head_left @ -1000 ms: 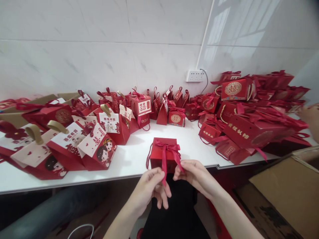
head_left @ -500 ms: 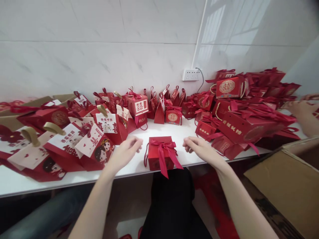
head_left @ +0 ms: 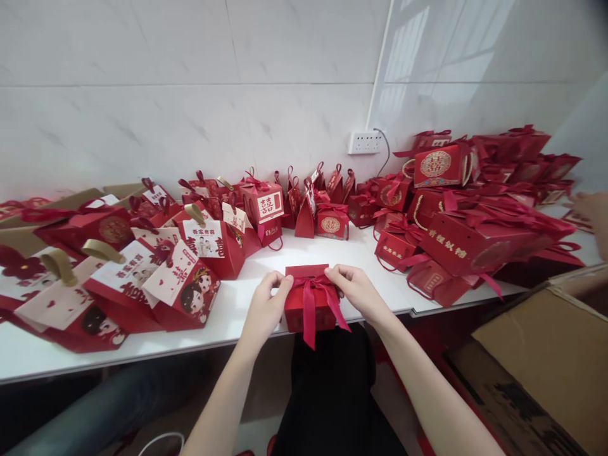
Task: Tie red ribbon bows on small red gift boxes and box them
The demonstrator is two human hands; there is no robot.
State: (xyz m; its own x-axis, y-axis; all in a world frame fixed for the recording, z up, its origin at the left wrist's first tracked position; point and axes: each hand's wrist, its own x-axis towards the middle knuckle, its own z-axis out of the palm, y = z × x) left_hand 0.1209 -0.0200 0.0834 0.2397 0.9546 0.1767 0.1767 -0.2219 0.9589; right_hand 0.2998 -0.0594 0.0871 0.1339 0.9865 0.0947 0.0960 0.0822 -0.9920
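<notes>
A red gift box [head_left: 297, 315] tied with a red ribbon bow [head_left: 310, 301] sits at the table's front edge, ribbon tails hanging over its front. My left hand [head_left: 266, 303] is closed at the box's upper left side, thumb on top by the bow's left loop. My right hand [head_left: 355, 288] pinches at the upper right corner, by the right loop. Whether the fingertips grip ribbon or box edge I cannot tell, as the other fingers are partly hidden behind the sides.
Red and white gift boxes [head_left: 183, 285] crowd the white table [head_left: 266, 261] at left. More red ribboned boxes [head_left: 456, 244] are piled at right, with small ones [head_left: 332, 221] along the wall. An open cardboard carton [head_left: 546, 342] stands front right. Another person's hand [head_left: 591, 212] is at far right.
Both my hands have moved inward from either side of the gift box and now hold it at its upper sides. The other person's hand at the right has shifted.
</notes>
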